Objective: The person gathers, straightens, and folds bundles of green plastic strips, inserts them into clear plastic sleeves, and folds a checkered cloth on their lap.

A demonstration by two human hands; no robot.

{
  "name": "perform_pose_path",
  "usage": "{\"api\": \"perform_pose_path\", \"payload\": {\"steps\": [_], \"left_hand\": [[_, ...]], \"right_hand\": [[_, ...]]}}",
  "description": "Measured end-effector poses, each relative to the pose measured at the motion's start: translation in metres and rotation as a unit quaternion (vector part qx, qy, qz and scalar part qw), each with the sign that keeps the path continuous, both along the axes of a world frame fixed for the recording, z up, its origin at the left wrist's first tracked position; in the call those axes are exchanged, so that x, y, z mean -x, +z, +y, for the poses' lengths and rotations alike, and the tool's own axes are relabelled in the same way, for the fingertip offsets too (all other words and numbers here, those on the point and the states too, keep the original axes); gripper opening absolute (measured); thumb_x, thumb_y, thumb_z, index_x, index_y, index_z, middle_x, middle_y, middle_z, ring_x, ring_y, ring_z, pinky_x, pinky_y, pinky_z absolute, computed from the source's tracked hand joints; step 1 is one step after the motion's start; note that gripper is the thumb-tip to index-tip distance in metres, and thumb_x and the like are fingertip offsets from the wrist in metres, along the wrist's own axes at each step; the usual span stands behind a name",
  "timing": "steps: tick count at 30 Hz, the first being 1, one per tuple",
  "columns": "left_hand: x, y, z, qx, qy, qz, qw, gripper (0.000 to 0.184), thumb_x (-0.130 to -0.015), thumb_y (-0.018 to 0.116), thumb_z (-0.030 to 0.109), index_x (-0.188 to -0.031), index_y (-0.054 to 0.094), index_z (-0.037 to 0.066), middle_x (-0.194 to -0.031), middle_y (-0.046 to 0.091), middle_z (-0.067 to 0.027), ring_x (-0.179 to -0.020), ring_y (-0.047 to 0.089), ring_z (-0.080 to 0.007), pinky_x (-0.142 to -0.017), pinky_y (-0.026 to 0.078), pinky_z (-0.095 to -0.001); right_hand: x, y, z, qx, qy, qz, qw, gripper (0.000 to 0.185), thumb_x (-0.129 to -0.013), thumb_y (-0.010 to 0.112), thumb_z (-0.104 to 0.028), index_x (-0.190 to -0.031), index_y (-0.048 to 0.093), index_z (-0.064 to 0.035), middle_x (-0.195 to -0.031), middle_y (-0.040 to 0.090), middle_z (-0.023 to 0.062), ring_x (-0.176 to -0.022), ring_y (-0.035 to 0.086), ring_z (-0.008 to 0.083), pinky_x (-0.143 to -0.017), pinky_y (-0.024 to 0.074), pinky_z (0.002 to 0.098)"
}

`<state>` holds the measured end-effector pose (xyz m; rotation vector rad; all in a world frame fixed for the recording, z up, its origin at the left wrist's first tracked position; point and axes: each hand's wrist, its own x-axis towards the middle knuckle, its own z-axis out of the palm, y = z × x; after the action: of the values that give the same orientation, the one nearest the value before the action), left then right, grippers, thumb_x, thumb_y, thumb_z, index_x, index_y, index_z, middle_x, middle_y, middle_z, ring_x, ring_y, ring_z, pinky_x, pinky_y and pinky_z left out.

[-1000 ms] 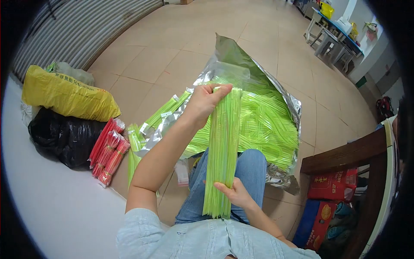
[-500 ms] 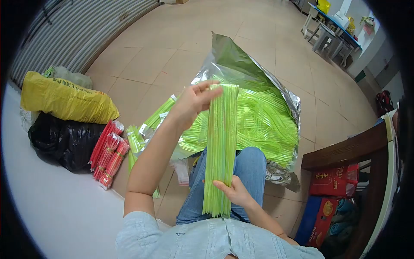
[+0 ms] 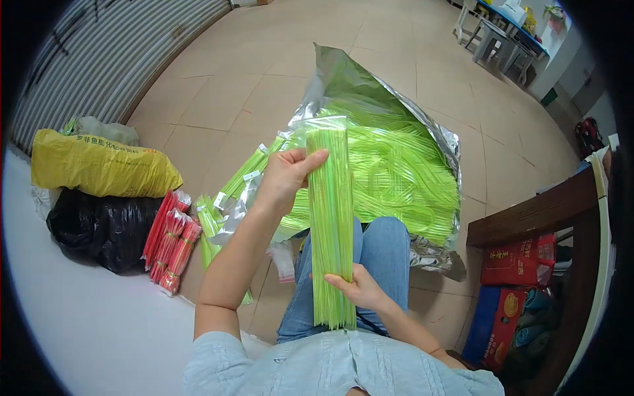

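A long bundle of thin, shiny yellow-green plastic strips (image 3: 331, 218) stands upright over my lap, with a clear plastic bag edge showing at its top. My left hand (image 3: 289, 175) is closed on the bundle's upper left side, thumb across the front. Lower down, my right hand (image 3: 363, 288) grips it from the right, thumb in front and the other fingers hidden behind. Beyond the bundle lies a large heap of loose yellow-green strips (image 3: 403, 178) on an opened silver foil sheet (image 3: 447, 146).
Smaller green bundles (image 3: 210, 224) lie on the floor at the left, beside red bundles (image 3: 175, 245). A black bag (image 3: 105, 224) and a yellow sack (image 3: 105, 162) sit farther left. At the right stands a wooden frame (image 3: 535, 208) with red boxes (image 3: 518, 263) below.
My left hand has come down from the bundle's top and closed on its upper side. The bundle's top has shifted slightly left, and the clear bag edge now shows above it.
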<state>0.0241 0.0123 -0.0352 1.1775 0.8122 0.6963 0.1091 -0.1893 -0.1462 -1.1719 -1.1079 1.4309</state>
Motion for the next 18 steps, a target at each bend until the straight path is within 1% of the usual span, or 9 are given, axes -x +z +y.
{"api": "perform_pose_path", "payload": {"steps": [1, 4, 5, 8, 9, 12, 15, 18], "left_hand": [[0.001, -0.001, -0.004, 0.012, -0.007, -0.006, 1.0, 0.021, -0.076, 0.067, 0.021, -0.08, 0.063, 0.0, -0.072, 0.064, -0.0053, -0.059, 0.058, -0.0086, -0.055, 0.047, -0.0237], [0.004, -0.014, -0.021, 0.019, -0.028, 0.019, 0.999, 0.022, -0.076, 0.067, 0.02, -0.083, 0.064, 0.0, -0.073, 0.064, -0.0054, -0.06, 0.059, -0.0087, -0.056, 0.047, -0.0243], [0.005, -0.009, -0.029, 0.005, -0.037, 0.057, 0.998, 0.023, -0.076, 0.067, 0.02, -0.085, 0.064, -0.001, -0.074, 0.064, -0.0056, -0.063, 0.059, -0.0088, -0.059, 0.047, -0.0232], [0.01, -0.01, -0.038, 0.007, -0.059, 0.078, 0.995, 0.018, -0.074, 0.068, 0.02, -0.076, 0.063, 0.003, -0.068, 0.061, -0.0017, -0.058, 0.052, -0.0056, -0.052, 0.038, -0.0186], [0.016, -0.012, -0.025, -0.037, -0.121, 0.082, 0.989, 0.021, -0.075, 0.068, 0.02, -0.082, 0.063, 0.001, -0.072, 0.062, -0.0038, -0.063, 0.056, -0.0082, -0.056, 0.043, -0.0205], [0.001, 0.019, -0.006, -0.021, -0.026, -0.056, 0.998, 0.025, -0.077, 0.065, 0.016, -0.093, 0.059, -0.003, -0.084, 0.064, -0.0081, -0.068, 0.06, -0.0117, -0.066, 0.05, -0.0267], [-0.009, 0.03, 0.006, -0.027, -0.026, -0.101, 0.994, 0.027, -0.078, 0.064, 0.017, -0.096, 0.057, -0.003, -0.082, 0.063, -0.0079, -0.067, 0.06, -0.0128, -0.063, 0.051, -0.0272], [-0.01, 0.008, -0.004, -0.028, 0.006, -0.07, 0.997, 0.025, -0.079, 0.064, 0.018, -0.095, 0.058, -0.001, -0.079, 0.063, -0.0072, -0.066, 0.06, -0.0124, -0.059, 0.051, -0.0265]], "right_hand": [[0.0, -0.001, -0.001, 0.0, -0.001, -0.003, 1.0, 0.022, -0.087, 0.053, -0.017, -0.097, 0.055, 0.0029, -0.08, 0.06, 0.0053, -0.071, 0.054, 0.0099, -0.063, 0.0458, 0.0268], [-0.003, -0.007, -0.003, 0.026, -0.005, 0.022, 0.999, 0.021, -0.087, 0.052, -0.016, -0.097, 0.055, 0.0025, -0.081, 0.06, 0.005, -0.073, 0.054, 0.0097, -0.064, 0.0458, 0.0266], [-0.004, -0.006, -0.002, 0.029, -0.002, 0.035, 0.999, 0.021, -0.087, 0.052, -0.016, -0.097, 0.055, 0.0025, -0.081, 0.06, 0.0049, -0.073, 0.054, 0.0096, -0.064, 0.0459, 0.0266], [-0.007, 0.001, -0.002, 0.026, 0.006, 0.062, 0.998, 0.021, -0.087, 0.052, -0.016, -0.098, 0.055, 0.0025, -0.081, 0.06, 0.0047, -0.073, 0.054, 0.0096, -0.064, 0.046, 0.0265], [-0.006, 0.006, -0.001, 0.017, 0.012, 0.064, 0.998, 0.021, -0.087, 0.052, -0.016, -0.098, 0.055, 0.0025, -0.081, 0.06, 0.0047, -0.073, 0.054, 0.0097, -0.064, 0.0461, 0.0266], [-0.002, 0.02, 0.0, 0.021, 0.045, 0.062, 0.997, 0.022, -0.088, 0.052, -0.016, -0.098, 0.054, 0.0027, -0.081, 0.06, 0.005, -0.073, 0.054, 0.0099, -0.064, 0.0462, 0.0267], [0.002, 0.022, 0.004, 0.021, 0.05, 0.059, 0.997, 0.022, -0.087, 0.053, -0.017, -0.098, 0.055, 0.0026, -0.081, 0.06, 0.0053, -0.074, 0.055, 0.0099, -0.064, 0.0463, 0.0267], [0.004, 0.0, -0.008, 0.043, 0.012, 0.03, 0.999, 0.024, -0.084, 0.057, -0.018, -0.097, 0.057, 0.0021, -0.082, 0.062, 0.0058, -0.074, 0.056, 0.0097, -0.065, 0.0465, 0.0267]]}}
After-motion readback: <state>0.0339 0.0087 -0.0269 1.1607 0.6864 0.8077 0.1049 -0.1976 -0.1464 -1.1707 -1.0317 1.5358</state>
